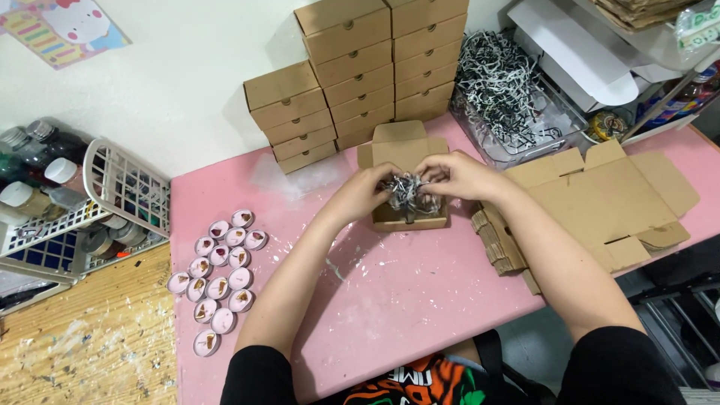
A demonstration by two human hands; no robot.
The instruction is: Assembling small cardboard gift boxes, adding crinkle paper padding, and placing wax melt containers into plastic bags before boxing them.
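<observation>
A small open cardboard box (399, 150) sits on the pink table (405, 292) in front of me. Over it, my left hand (362, 192) and my right hand (456, 175) both grip a bunch of black-and-white shredded paper (406, 192), which hangs partly into the box. The fingers of both hands are closed on the shreds from either side. What lies in the box beneath the paper is hidden.
Closed cardboard boxes (352, 71) are stacked at the back. A clear tub of shredded paper (501, 88) stands back right. Flat unfolded boxes (600, 196) lie at right. Several small pink round candles (219, 277) lie at left, beside a white basket (124, 187) of bottles.
</observation>
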